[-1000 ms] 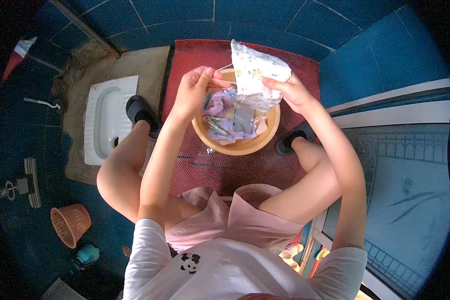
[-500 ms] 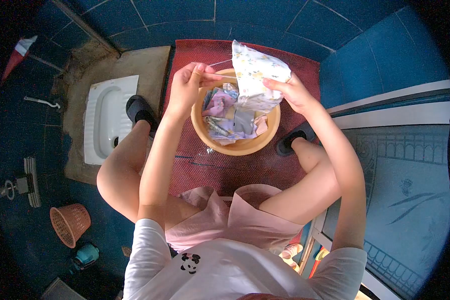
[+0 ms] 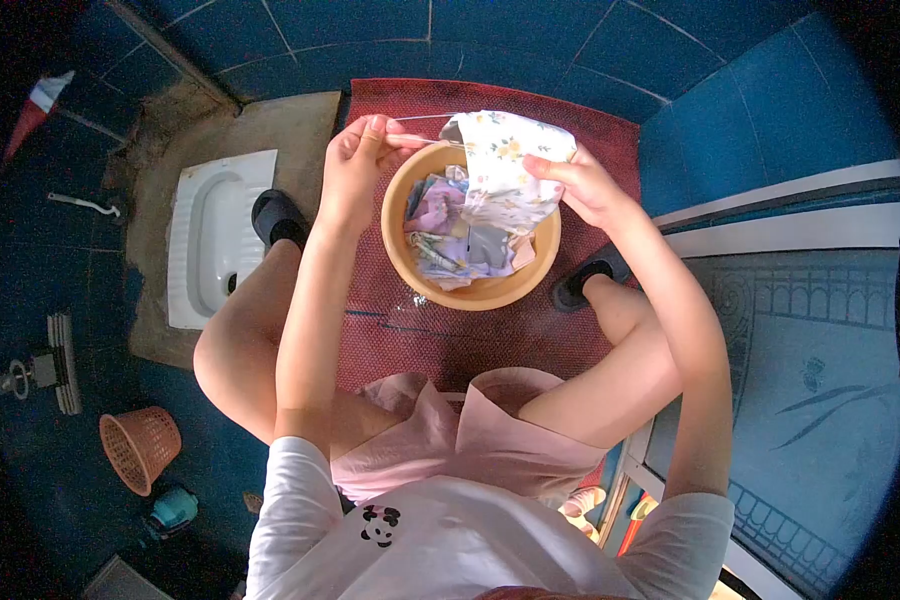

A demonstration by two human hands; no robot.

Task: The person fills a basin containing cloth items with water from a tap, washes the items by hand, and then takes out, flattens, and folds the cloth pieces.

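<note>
Above the basin I hold a white cloth piece (image 3: 505,165) with a yellow and grey flower print; its exact kind I cannot make out. My left hand (image 3: 358,165) is closed in a pinch on the thin white cords (image 3: 425,128) that run from the cloth's left side, and they are stretched taut. On the other side, my right hand (image 3: 582,185) grips the cloth's right edge, thumb on top. Below sits a yellow-orange plastic basin (image 3: 394,240) with a heap of crumpled cloth pieces (image 3: 440,210) in lilac, pink and grey.
The basin stands on a red mat (image 3: 450,345) between my slippered feet. To the left are a white squat toilet (image 3: 200,240) and a pink lattice basket (image 3: 140,450). A frosted panel door (image 3: 820,370) closes off the right side. Blue tiled wall (image 3: 530,50) rises ahead.
My left hand has moved left with the cords, drawing them longer. The cloth's upper corner has dropped, and its front now hangs flatter. My right hand has barely moved.
</note>
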